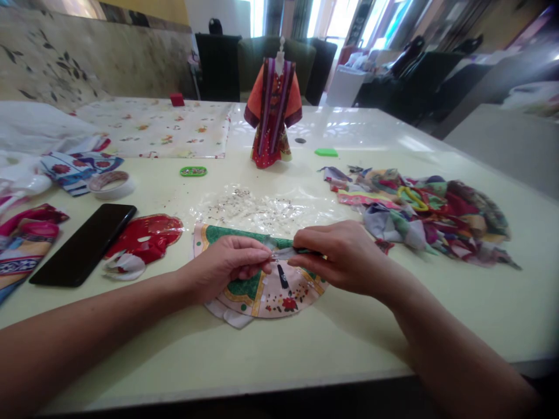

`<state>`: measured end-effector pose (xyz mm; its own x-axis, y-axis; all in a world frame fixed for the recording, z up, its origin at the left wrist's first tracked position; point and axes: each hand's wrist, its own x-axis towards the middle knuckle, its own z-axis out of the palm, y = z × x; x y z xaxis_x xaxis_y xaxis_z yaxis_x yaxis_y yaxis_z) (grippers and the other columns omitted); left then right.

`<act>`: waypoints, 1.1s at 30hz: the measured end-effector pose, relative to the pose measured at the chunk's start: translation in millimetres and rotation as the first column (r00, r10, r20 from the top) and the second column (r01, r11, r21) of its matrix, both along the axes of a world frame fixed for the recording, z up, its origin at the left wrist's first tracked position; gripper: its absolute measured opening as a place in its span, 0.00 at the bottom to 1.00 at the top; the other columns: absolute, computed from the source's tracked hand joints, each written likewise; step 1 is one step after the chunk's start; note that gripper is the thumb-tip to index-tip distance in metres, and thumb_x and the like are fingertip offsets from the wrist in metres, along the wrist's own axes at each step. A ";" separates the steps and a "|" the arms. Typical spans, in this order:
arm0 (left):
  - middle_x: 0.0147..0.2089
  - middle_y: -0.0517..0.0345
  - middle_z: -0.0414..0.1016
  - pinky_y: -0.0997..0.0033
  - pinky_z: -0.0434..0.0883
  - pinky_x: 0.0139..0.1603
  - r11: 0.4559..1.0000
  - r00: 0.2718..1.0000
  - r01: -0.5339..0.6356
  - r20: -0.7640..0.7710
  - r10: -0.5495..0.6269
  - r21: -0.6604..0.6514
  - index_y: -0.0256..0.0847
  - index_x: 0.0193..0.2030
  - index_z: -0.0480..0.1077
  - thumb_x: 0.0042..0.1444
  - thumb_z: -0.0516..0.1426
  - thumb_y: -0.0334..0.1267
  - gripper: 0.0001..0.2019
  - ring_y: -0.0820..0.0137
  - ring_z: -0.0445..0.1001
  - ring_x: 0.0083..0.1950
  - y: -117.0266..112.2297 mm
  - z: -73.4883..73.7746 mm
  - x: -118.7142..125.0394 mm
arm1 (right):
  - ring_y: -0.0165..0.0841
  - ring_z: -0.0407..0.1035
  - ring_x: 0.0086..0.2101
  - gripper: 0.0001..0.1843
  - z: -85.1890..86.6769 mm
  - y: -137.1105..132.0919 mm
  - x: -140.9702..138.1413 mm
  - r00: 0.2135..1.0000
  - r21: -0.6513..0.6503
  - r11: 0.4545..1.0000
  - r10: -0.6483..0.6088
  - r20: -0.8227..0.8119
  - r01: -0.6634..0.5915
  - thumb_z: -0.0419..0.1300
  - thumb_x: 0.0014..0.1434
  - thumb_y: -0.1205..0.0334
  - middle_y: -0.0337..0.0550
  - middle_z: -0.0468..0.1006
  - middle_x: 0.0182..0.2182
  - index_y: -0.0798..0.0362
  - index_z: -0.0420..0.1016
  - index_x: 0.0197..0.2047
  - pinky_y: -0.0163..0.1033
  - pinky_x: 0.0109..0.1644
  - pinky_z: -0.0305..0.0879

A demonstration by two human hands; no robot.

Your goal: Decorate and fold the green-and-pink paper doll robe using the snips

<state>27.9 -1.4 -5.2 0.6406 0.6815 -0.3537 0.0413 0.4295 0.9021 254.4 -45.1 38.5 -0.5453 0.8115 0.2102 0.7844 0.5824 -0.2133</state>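
A half-round embroidered cloth piece (286, 294) in pink, green and gold lies on the table below both hands. It bears a red flower, and a small black strip (282, 276) shows on it. Just above it, my left hand (231, 259) pinches something tiny between thumb and fingertips; I cannot make it out. My right hand (343, 253) is closed around a slim tool (286, 253) with a dark handle and a silvery front, whose tip meets the left fingertips. Its exact kind is blurred. Behind the cloth, clear plastic film (262, 209) carries scattered small beads.
A doll-sized red robe on a stand (273, 116) is at the back. Fabric scraps with yellow-handled scissors (413, 198) lie right. Left are a phone (85, 244), a tape roll (111, 184), red fabric (148, 235) and a green bead tray (193, 171). A green block (326, 152) lies behind.
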 end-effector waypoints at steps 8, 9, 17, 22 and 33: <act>0.31 0.54 0.78 0.77 0.61 0.27 0.999 1.000 -0.009 -0.006 0.009 -0.039 0.36 0.32 0.78 0.51 0.66 0.41 0.09 0.78 0.67 0.27 -1.1 3.9 2.1 | 0.27 0.57 0.24 0.17 0.7 0.2 2.1 1.000 -0.023 1.000 0.007 -0.002 -0.007 0.51 0.65 0.51 0.37 0.68 0.22 0.53 0.67 0.30 0.37 0.29 0.40; 0.31 0.53 0.77 0.77 0.61 0.27 0.999 1.000 -0.014 -0.001 0.014 -0.046 0.36 0.32 0.78 0.50 0.66 0.41 0.09 0.78 0.66 0.27 -1.3 4.2 2.5 | 0.27 0.57 0.24 0.17 0.7 0.3 2.5 1.000 -0.024 1.000 0.011 -0.002 -0.011 0.51 0.65 0.50 0.36 0.68 0.22 0.53 0.67 0.30 0.37 0.29 0.40; 0.30 0.54 0.77 0.78 0.60 0.25 0.998 1.000 -0.005 0.014 0.006 -0.057 0.35 0.32 0.77 0.51 0.65 0.40 0.09 0.79 0.66 0.26 -1.7 5.1 2.3 | 0.27 0.58 0.24 0.16 1.7 0.1 3.6 1.000 -0.039 0.999 0.018 -0.004 -0.018 0.52 0.65 0.51 0.37 0.68 0.23 0.53 0.67 0.30 0.37 0.29 0.41; 0.29 0.54 0.76 0.79 0.60 0.25 0.999 1.000 -0.002 0.013 0.003 -0.050 0.35 0.31 0.78 0.50 0.65 0.40 0.09 0.78 0.65 0.26 -2.3 6.4 2.7 | 0.26 0.57 0.23 0.17 1.9 0.3 3.9 0.999 -0.048 0.999 0.023 -0.033 -0.024 0.51 0.66 0.52 0.36 0.67 0.22 0.53 0.67 0.29 0.37 0.29 0.42; 0.28 0.54 0.75 0.83 0.58 0.24 0.995 0.999 -0.007 0.043 0.012 -0.098 0.34 0.31 0.78 0.50 0.65 0.38 0.08 0.81 0.63 0.25 -1.3 4.6 2.7 | 0.26 0.58 0.24 0.17 0.8 1.4 5.4 0.999 -0.043 0.998 0.034 -0.028 -0.035 0.51 0.66 0.51 0.36 0.67 0.23 0.53 0.67 0.30 0.36 0.29 0.43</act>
<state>30.6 -2.7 -0.6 0.6505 0.6510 -0.3913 -0.0014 0.5162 0.8565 259.8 -43.7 39.3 -0.5673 0.8012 0.1904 0.7577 0.5984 -0.2605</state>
